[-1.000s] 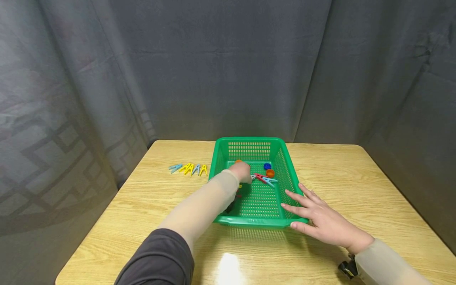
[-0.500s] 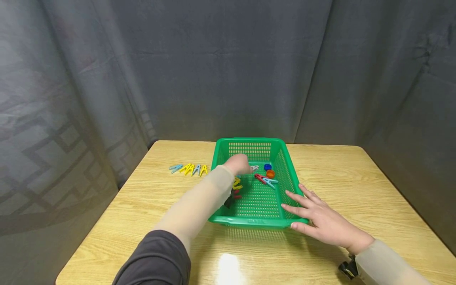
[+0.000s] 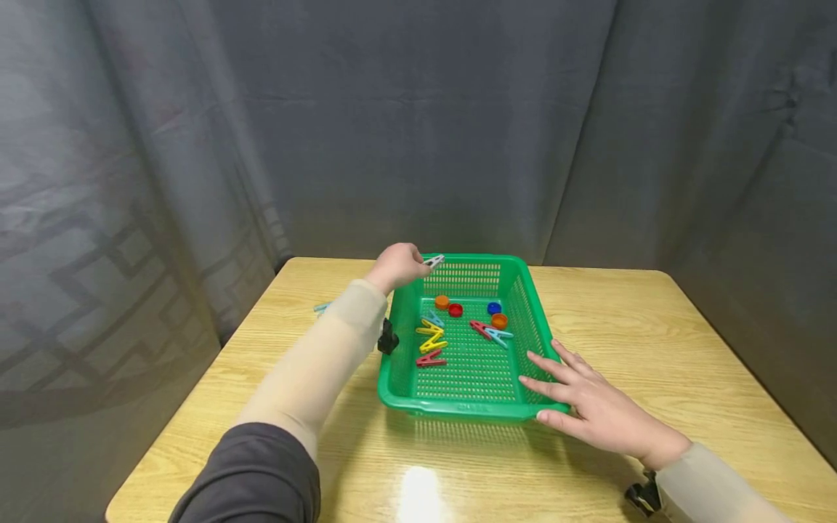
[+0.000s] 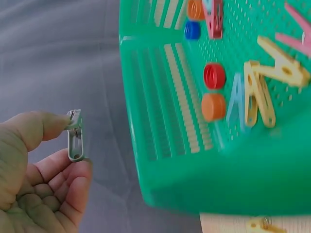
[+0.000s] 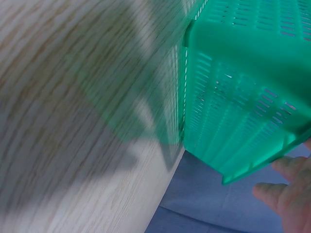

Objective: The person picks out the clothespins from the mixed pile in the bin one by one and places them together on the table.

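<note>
My left hand (image 3: 399, 265) pinches a pale grey clothespin (image 4: 75, 138) between thumb and fingers, raised at the far left corner of the green basket (image 3: 474, 408). In the head view my right hand (image 3: 585, 399) rests with spread, fairly straight fingers on the basket's near right rim. Inside the basket, on the left, lie a light blue clothespin (image 3: 433, 319), two yellow clothespins (image 3: 431, 343) and a red clothespin (image 3: 431, 359). Another red clothespin (image 3: 480, 329) and a light blue one (image 3: 500, 337) touch at the right.
Bottle caps lie in the basket: orange (image 3: 442, 302), red (image 3: 455, 310), blue (image 3: 494, 308) and a second orange. On the table (image 3: 261, 363), left of the basket, a light blue clothespin (image 3: 322, 307) shows; my left arm covers others there. A grey curtain (image 3: 418, 131) stands behind.
My left hand has risen out of the basket and moved left and away, carrying the grey clothespin. The right hand stays at the rim.
</note>
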`<state>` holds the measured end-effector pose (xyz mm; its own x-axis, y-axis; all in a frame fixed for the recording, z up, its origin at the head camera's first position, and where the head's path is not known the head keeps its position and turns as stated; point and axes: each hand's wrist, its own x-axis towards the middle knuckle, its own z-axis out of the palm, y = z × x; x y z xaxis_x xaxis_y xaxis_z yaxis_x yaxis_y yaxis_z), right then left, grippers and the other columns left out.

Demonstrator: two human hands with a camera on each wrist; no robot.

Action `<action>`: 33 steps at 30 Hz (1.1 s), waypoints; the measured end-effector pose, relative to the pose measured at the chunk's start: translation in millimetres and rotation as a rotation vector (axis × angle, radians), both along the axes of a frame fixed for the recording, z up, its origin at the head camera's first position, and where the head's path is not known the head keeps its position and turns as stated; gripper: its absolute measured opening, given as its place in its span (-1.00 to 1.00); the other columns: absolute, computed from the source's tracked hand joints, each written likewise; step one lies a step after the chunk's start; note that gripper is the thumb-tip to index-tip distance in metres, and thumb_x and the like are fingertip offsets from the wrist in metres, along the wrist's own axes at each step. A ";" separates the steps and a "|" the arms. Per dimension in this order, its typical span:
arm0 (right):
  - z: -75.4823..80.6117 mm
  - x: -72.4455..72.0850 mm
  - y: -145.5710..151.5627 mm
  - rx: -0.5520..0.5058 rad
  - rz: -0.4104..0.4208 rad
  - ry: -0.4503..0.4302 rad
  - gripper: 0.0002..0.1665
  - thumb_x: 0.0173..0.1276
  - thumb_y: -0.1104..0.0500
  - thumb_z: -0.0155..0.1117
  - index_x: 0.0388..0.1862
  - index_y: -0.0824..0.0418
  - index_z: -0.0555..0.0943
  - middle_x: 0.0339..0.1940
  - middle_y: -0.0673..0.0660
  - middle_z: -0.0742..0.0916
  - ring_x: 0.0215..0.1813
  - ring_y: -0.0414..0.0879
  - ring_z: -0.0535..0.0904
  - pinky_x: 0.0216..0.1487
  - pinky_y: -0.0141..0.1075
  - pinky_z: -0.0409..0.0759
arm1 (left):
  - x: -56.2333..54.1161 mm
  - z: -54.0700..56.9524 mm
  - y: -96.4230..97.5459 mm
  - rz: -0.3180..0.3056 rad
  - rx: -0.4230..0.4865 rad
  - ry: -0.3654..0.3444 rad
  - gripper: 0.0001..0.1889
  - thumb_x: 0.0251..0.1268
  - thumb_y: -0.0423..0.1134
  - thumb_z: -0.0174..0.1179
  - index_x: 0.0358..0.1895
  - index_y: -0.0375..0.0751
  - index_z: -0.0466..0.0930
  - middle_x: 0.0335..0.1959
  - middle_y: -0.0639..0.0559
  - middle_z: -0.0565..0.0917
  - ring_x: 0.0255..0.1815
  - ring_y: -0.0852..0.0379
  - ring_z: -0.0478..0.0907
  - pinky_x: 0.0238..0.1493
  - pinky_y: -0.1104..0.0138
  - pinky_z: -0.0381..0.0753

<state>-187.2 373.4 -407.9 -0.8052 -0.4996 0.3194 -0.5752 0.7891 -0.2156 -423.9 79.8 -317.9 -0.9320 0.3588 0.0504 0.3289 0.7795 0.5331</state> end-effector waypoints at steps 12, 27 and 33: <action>-2.2 -0.7 0.6 0.005 0.011 0.034 -0.45 0.34 -0.09 0.26 0.30 -0.08 0.51 0.47 0.06 0.35 0.53 0.21 -0.06 0.37 -0.47 -0.40 | -21.5 1.1 -55.2 0.137 0.054 0.033 -0.72 0.25 -0.09 0.27 -0.16 -0.24 0.61 -0.19 -0.08 0.61 -0.22 -0.02 0.48 -0.16 0.14 0.49; -2.3 3.8 1.1 0.002 0.004 0.039 -0.45 0.32 -0.10 0.29 0.29 -0.08 0.52 0.47 0.04 0.35 0.52 0.23 -0.04 0.35 -0.52 -0.40 | -39.5 -40.3 -128.7 0.260 0.049 -0.060 -0.64 0.35 -0.11 0.19 0.01 -0.33 0.64 0.02 -0.25 0.61 -0.07 -0.14 0.53 -0.06 0.07 0.52; -1.9 4.9 2.4 0.013 0.017 0.059 -0.43 0.31 -0.08 0.30 0.30 -0.08 0.52 0.46 0.06 0.36 0.52 0.25 -0.03 0.38 -0.51 -0.39 | -40.0 -62.2 -152.9 0.316 0.042 -0.083 -0.60 0.35 -0.11 0.18 0.06 -0.36 0.60 0.05 -0.28 0.59 0.00 -0.19 0.53 0.01 0.03 0.51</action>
<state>-182.3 375.8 -409.8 -0.7768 -0.5171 0.3595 -0.5996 0.7818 -0.1711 -463.9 -73.1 -380.1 -0.9985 0.0501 -0.0220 0.0280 0.8127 0.5821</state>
